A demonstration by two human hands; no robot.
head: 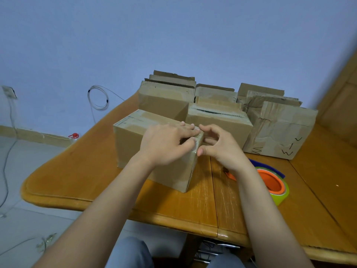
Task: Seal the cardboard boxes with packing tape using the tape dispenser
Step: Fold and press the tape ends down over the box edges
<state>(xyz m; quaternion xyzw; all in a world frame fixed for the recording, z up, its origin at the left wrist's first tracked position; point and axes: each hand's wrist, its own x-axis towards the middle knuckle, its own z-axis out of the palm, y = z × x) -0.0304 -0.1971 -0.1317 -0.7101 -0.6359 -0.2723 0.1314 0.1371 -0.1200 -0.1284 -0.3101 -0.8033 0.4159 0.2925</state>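
At the front of the scratched wooden table [77,171], a small brown cardboard box [129,144] sat closed. Left hand [164,146] pressed flat-fingered on its top edge. Right hand [218,146] was curled alongside, grip unclear. Box probably light, stiff; steady it by the corners.

Seems a plain room at home: scuffed wooden surface [77,171], bare bluish wall [173,35], tiled floor [29,225], a cable [13,120] hanging from a wall socket [8,91].

Left hand [166,144] and right hand [222,146] bare, with forearms [100,206] uncovered all the way to the lower edge. Lower down, blue-grey trousers [129,252], denim-like, over both knees.
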